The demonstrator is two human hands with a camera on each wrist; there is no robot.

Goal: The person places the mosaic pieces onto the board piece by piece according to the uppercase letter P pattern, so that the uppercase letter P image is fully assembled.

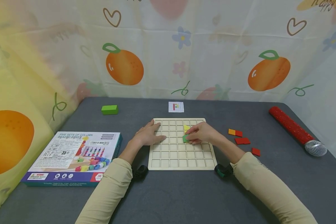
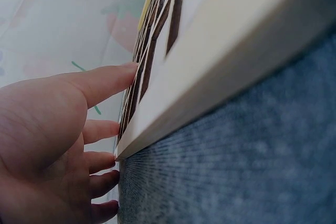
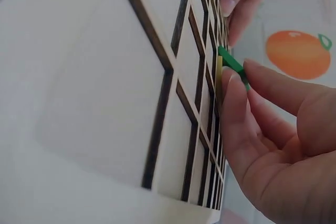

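A pale wooden grid board (image 1: 182, 162) lies flat in the middle of the table in the head view. Over its centre, my right hand (image 1: 203, 133) pinches a green tile (image 1: 185, 138) between thumb and fingertips. In the right wrist view the green tile (image 3: 232, 62) is tilted, one end right at the grid. Just beyond it a yellow tile (image 1: 186, 128) sits on the board, partly hidden by the fingers. My left hand (image 1: 147, 135) rests at the board's left edge, fingers spread, and the thumb touches the grid in the left wrist view.
Right of the board lie an orange tile (image 1: 231, 131) and several red tiles (image 1: 242, 141). A red glittery microphone (image 1: 294, 127) is farther right. Behind the board is a small patterned card (image 1: 176, 107). A green block (image 1: 109, 109) and a printed box (image 1: 75, 155) stand left.
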